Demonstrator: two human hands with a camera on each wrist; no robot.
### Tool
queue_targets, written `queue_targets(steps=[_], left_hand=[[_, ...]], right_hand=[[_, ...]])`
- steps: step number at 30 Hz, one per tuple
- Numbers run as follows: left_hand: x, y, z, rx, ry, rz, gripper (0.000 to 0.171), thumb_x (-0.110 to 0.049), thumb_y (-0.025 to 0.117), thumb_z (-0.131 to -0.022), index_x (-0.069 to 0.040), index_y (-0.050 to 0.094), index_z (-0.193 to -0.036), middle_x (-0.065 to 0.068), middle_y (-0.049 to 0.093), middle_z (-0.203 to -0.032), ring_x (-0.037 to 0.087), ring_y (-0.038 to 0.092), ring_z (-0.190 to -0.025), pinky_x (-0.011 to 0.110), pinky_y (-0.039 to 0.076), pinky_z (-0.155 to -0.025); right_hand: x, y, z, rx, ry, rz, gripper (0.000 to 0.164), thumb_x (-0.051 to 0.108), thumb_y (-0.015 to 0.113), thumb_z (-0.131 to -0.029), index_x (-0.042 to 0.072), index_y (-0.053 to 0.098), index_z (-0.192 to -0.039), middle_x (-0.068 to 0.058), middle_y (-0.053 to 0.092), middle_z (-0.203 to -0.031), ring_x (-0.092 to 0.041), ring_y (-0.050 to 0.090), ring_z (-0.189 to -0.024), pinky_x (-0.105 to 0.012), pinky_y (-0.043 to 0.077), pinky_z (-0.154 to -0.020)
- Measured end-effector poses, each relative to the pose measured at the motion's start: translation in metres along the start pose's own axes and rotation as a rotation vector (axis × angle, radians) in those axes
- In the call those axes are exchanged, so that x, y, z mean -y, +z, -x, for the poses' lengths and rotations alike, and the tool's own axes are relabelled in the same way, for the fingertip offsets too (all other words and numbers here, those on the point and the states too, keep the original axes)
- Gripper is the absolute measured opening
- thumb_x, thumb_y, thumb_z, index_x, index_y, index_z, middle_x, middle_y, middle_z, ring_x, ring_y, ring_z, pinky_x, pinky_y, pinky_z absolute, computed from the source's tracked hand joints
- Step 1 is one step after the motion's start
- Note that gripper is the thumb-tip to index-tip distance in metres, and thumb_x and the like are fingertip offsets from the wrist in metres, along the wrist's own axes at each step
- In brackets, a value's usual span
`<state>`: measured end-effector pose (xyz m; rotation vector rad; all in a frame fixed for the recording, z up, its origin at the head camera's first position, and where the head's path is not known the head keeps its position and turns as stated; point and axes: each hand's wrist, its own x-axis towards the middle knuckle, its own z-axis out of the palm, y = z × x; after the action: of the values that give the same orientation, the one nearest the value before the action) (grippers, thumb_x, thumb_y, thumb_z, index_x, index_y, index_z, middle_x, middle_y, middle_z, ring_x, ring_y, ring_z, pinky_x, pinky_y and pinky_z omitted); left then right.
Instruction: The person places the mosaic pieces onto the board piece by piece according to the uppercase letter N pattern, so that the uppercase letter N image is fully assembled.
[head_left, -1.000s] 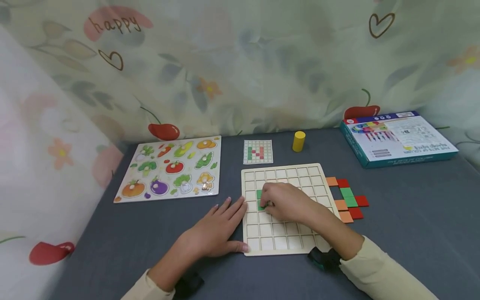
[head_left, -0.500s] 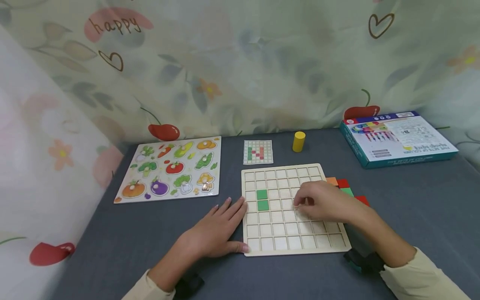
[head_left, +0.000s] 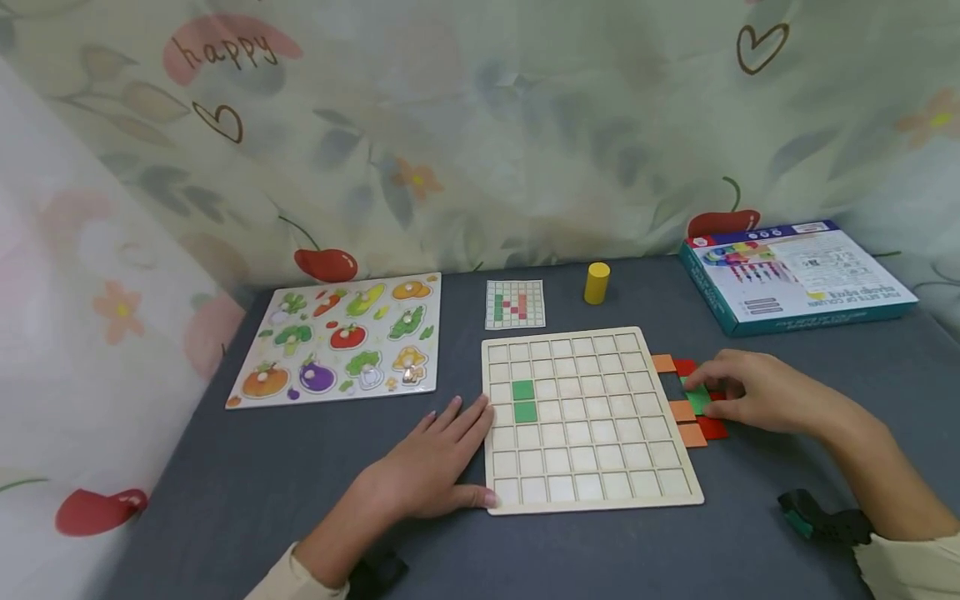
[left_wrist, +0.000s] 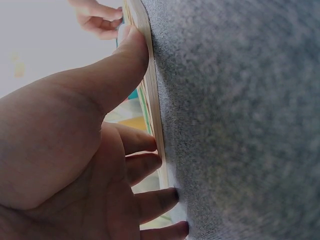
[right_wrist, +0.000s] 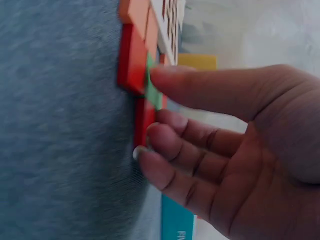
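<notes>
In the head view, the right hand (head_left: pixel 765 392) has left the middle of the grid board (head_left: pixel 592 506) and is now beyond its right edge, its fingertips at the loose green tile (head_left: pixel 699 398) among orange tiles (head_left: pixel 682 411) and red tiles (head_left: pixel 712 428). The board's two placed green tiles (head_left: pixel 524 401) show uncovered, one above the other in neighbouring cells; I judge the filling to be at an early stage, with this hand back at the supply. The left hand (head_left: pixel 431 467) stays spread at the board's left edge.

The left wrist view shows its thumb and fingers extended against that edge, apparently steadying it.

In the right wrist view, the thumb touches the loose green tile, other fingers bent; I cannot tell whether it is pinched.
</notes>
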<state>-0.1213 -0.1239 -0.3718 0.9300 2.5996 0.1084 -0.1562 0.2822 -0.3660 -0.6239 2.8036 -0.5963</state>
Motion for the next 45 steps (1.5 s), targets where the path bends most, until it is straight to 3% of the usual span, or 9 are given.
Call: queue_targets(steps=[5,12,22,32,45], left_hand=[[0.001,0.0,0.001,-0.007,0.008,0.009,0.095,-0.069,0.044,-0.077,-0.016,0.006,-0.147,0.0,0.003,-0.151,0.029,0.004,-0.135,0.052,0.016,-0.102],[0.0,0.0,0.001,-0.008,0.012,0.003,0.095,-0.069,0.044,-0.076,-0.016,0.006,-0.147,0.0,0.003,-0.151,0.029,0.004,-0.135,0.052,0.016,-0.102],[0.0,0.001,-0.002,-0.004,0.006,0.001,0.097,-0.071,0.042,-0.075,-0.018,0.005,-0.147,-0.001,0.001,-0.151,0.028,0.002,-0.135,0.052,0.015,-0.103],[0.001,0.0,-0.001,0.013,0.01,0.014,0.096,-0.069,0.045,-0.077,-0.017,0.005,-0.147,-0.001,0.001,-0.151,0.028,0.002,-0.135,0.052,0.015,-0.103],[0.001,0.002,-0.001,0.007,0.001,0.002,0.096,-0.069,0.043,-0.077,-0.017,0.004,-0.147,-0.001,0.0,-0.151,0.028,0.001,-0.135,0.052,0.015,-0.103]], right_hand=[[-0.004,0.004,0.0,-0.05,-0.025,-0.024,0.022,0.019,0.073,-0.076,0.016,0.064,-0.096,0.006,0.048,-0.076,-0.011,0.044,-0.066,-0.024,0.039,-0.055],[-0.006,0.005,0.001,-0.056,0.053,-0.038,0.025,0.023,0.075,-0.074,0.012,0.061,-0.091,0.006,0.052,-0.077,-0.012,0.047,-0.07,-0.025,0.042,-0.058],[-0.011,0.003,0.005,-0.071,0.088,-0.037,0.033,0.03,0.075,-0.074,0.009,0.06,-0.093,0.004,0.05,-0.076,-0.013,0.045,-0.069,-0.025,0.039,-0.056],[-0.013,0.006,0.005,-0.068,0.063,-0.031,0.021,0.029,0.073,-0.076,0.015,0.061,-0.086,0.006,0.049,-0.07,-0.011,0.044,-0.065,-0.024,0.037,-0.054],[-0.005,0.009,0.003,-0.084,0.049,-0.077,0.02,0.019,0.074,-0.076,0.015,0.055,-0.083,0.005,0.05,-0.068,-0.013,0.047,-0.062,-0.025,0.04,-0.054]])
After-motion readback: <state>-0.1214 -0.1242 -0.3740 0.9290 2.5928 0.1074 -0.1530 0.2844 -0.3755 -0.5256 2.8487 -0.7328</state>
